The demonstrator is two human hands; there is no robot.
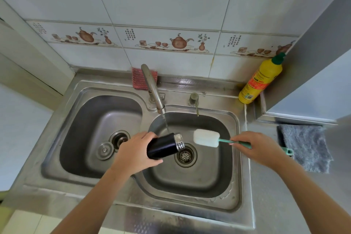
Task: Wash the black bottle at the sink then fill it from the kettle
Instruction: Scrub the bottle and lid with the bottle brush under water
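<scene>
My left hand (133,152) grips the black bottle (163,147) by its base and holds it tilted over the right sink basin (218,176), its silver-rimmed mouth pointing right. A thin stream of water runs from the tap (152,89) down onto the bottle's neck. My right hand (256,148) holds the green handle of a sponge brush (206,137). The brush's white foam head hangs just right of the bottle's mouth, outside it. No kettle is in view.
The left sink basin (85,138) holds a loose metal drain plug (104,150). A yellow detergent bottle (261,80) stands at the back right corner. A grey cloth (305,146) lies on the counter to the right. A red scrubbing pad (138,79) leans behind the tap.
</scene>
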